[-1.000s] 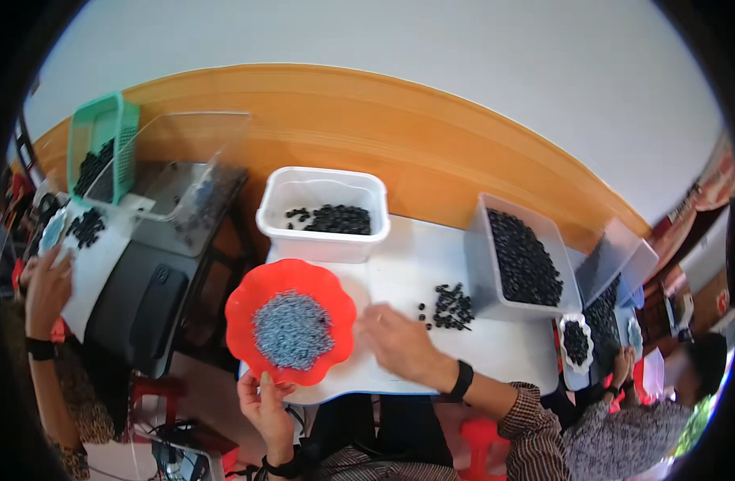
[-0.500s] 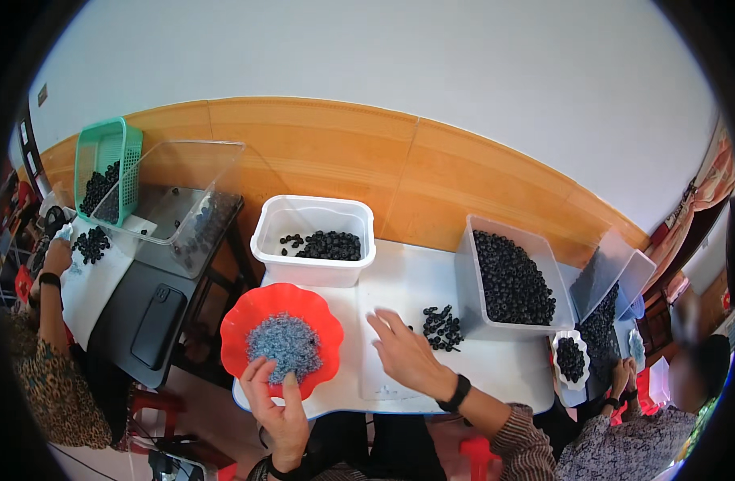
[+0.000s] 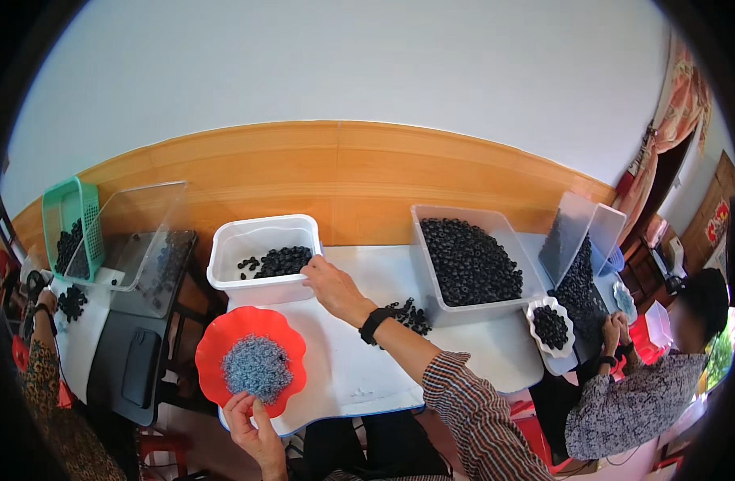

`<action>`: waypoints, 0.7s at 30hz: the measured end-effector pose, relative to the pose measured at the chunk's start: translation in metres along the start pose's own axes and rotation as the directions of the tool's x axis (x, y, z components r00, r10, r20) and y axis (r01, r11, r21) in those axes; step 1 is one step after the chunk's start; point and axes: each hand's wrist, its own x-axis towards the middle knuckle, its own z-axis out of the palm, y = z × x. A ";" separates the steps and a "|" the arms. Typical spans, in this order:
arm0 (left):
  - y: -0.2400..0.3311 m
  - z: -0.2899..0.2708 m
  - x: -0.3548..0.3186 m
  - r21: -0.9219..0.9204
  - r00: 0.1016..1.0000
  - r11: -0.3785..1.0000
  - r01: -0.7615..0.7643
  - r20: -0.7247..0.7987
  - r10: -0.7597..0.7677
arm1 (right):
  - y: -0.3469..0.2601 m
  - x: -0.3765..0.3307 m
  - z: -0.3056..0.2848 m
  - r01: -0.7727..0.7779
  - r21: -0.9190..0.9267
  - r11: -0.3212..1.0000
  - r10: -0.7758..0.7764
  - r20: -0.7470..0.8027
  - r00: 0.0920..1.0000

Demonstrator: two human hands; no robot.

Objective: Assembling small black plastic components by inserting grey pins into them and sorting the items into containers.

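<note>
My left hand (image 3: 257, 437) is at the near edge of the red scalloped bowl (image 3: 209, 353), fingers curled and a gap between thumb and forefinger. A heap of tiny blue-grey pieces (image 3: 255, 367) fills the bowl's middle. At the right rim of the white plastic tub (image 3: 259, 294), my right hand (image 3: 339, 290) has its fingers drawn together; whatever they may hold is hidden. Black bead-like pieces (image 3: 283, 262) lie inside that tub. Partly behind my right wrist, a small pile of similar black pieces (image 3: 413, 315) rests on the white table (image 3: 335, 377).
A clear bin (image 3: 496, 309) of black pieces stands at the right, with a small white scalloped dish (image 3: 550, 327) beside it. Co-workers sit on both sides, one in a patterned shirt (image 3: 632, 409). A green basket (image 3: 92, 228) and a clear box (image 3: 143, 240) are at the left.
My right hand has gone from above the table, left of the black pile, to the white tub's rim. The left hand stays by the red bowl. The view has turned right.
</note>
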 end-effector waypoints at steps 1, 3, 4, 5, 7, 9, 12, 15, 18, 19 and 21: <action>0.000 0.001 0.000 -0.013 1.000 1.000 0.015 0.003 -0.015 | 0.003 0.000 -0.001 -0.009 -0.008 1.000 0.009 -0.010 1.000; 0.001 0.003 0.001 -0.047 1.000 0.999 0.017 0.020 -0.016 | 0.005 -0.002 -0.002 -0.028 -0.053 0.998 0.029 0.023 0.999; 0.004 0.003 0.001 -0.032 1.000 0.999 0.016 0.024 -0.016 | 0.003 -0.005 -0.003 -0.033 -0.055 0.998 0.035 0.022 0.999; 0.006 0.004 0.001 -0.018 0.999 1.000 0.016 0.028 -0.016 | 0.000 -0.008 -0.002 -0.034 -0.066 0.997 0.031 -0.052 0.998; 0.002 0.000 0.000 -0.020 1.000 0.999 0.027 0.003 -0.027 | -0.021 -0.015 -0.007 -0.034 -0.071 0.997 0.025 -0.120 0.993; 0.000 -0.002 -0.003 -0.023 0.999 0.999 0.040 -0.026 -0.040 | -0.045 -0.030 -0.020 -0.130 -0.109 0.986 0.121 -0.085 0.989; 0.006 -0.003 -0.005 -0.008 1.000 1.000 0.021 -0.016 -0.021 | -0.069 -0.074 -0.042 -0.052 -0.068 0.996 0.049 -0.046 0.998; 0.012 -0.001 -0.009 -0.024 1.000 1.000 -0.002 -0.018 0.001 | -0.077 -0.124 -0.070 -0.016 -0.113 0.993 0.014 -0.017 1.000; 0.015 -0.001 -0.013 -0.043 1.000 0.999 -0.004 -0.023 0.003 | -0.057 -0.151 -0.112 -0.037 -0.250 0.967 0.002 -0.142 0.990; 0.015 -0.004 -0.015 -0.014 0.999 1.000 -0.009 -0.035 0.008 | -0.043 -0.153 -0.128 -0.062 -0.284 0.957 0.009 -0.185 0.983; 0.014 -0.005 -0.015 0.007 0.999 1.000 -0.010 -0.038 0.010 | -0.011 -0.160 -0.164 -0.227 -0.249 0.942 0.167 -0.241 0.956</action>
